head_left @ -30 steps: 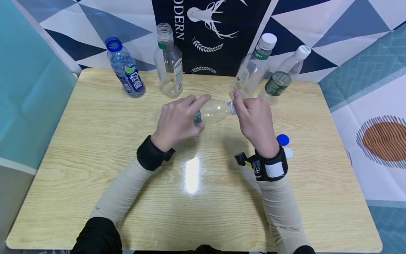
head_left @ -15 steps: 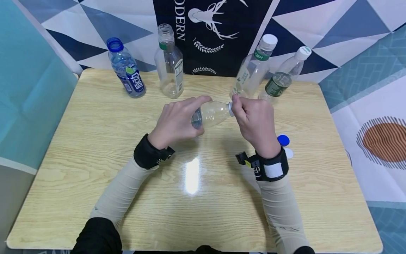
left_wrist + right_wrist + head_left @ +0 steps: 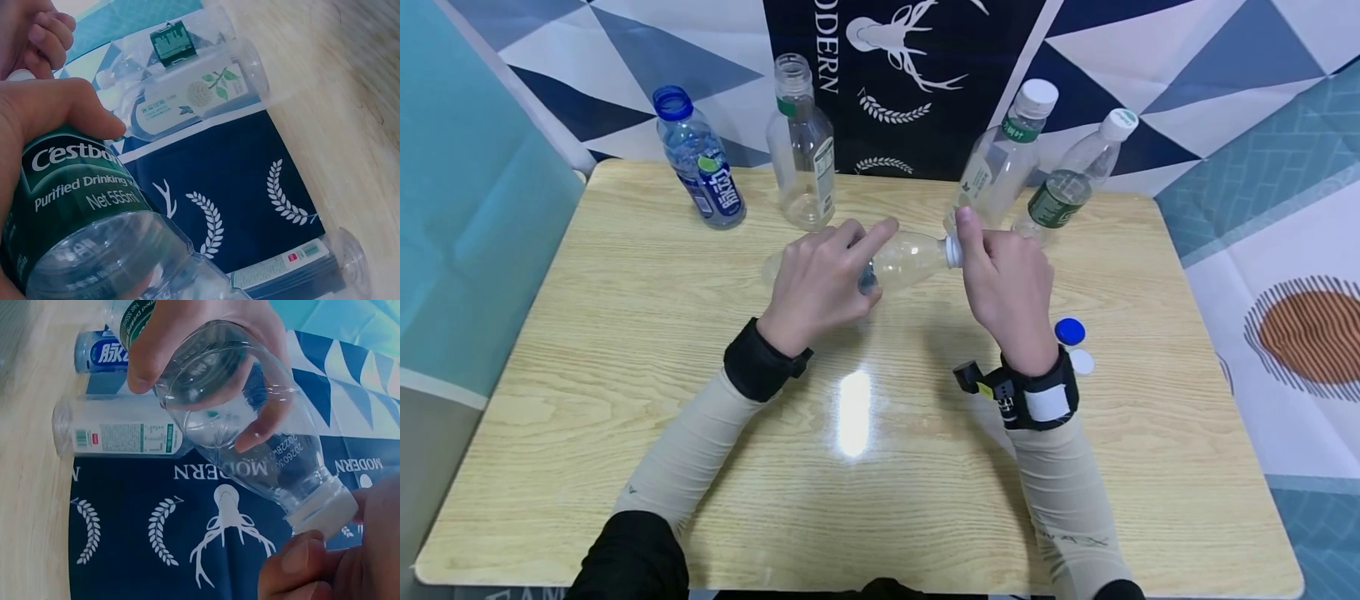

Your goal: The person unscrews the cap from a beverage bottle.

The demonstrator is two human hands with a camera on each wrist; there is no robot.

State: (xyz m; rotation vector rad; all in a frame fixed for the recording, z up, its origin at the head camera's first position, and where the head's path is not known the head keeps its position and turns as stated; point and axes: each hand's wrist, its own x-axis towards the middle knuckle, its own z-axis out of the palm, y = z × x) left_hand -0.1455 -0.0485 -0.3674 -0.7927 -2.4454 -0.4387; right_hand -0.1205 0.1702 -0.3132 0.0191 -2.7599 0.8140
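Observation:
A clear plastic water bottle [image 3: 910,260] with a green label lies sideways in the air above the table, its neck towards the right. My left hand [image 3: 823,283] grips it round the label; in the left wrist view the label [image 3: 81,181] reads "C'estbon". At the other end, my right hand [image 3: 1009,283] pinches the white cap [image 3: 328,509] between thumb and fingers. The cap sits on the bottle's neck; how tightly it is screwed on I cannot tell. Part of the bottle's body is hidden behind my left hand.
Along the back stand an uncapped blue bottle [image 3: 703,167], an uncapped clear bottle [image 3: 801,162] and two white-capped bottles, one taller [image 3: 996,162] and one green-labelled [image 3: 1063,196]. A blue cap [image 3: 1070,331] and a white cap [image 3: 1082,361] lie beside my right wrist.
My left hand turned on the bottle, tilting back and then forward again. My right hand has shifted slightly right, and more of the white cap shows now.

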